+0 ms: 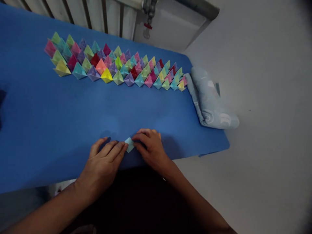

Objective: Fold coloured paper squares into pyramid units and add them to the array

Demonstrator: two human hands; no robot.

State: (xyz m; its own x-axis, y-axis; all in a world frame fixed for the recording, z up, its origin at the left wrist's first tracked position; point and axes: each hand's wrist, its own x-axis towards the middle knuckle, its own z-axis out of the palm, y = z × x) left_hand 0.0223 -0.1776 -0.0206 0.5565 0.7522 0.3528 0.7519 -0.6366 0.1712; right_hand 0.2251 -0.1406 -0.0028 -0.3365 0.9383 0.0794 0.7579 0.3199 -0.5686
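Note:
A small pale-blue piece of folded paper point(130, 145) lies at the near side of the blue surface, one corner turned away from me and creases across its middle. My left hand point(103, 162) comes in from the left, its index fingertip and neighbouring fingers holding the paper's left corner down. From the right, my right hand point(149, 146) grips the opposite corner between thumb and fingertips, with the fingers curled. Further back stand rows of folded paper boats point(118, 78) in many colours, packed closely together.
The blue surface point(80, 100) is a long padded cover. A rolled grey-blue patterned cloth point(212, 100) sits at its right end, beside a pale wall point(263, 81). Behind the far edge are a white radiator point(97, 16) and a valve with a red handle point(148, 26).

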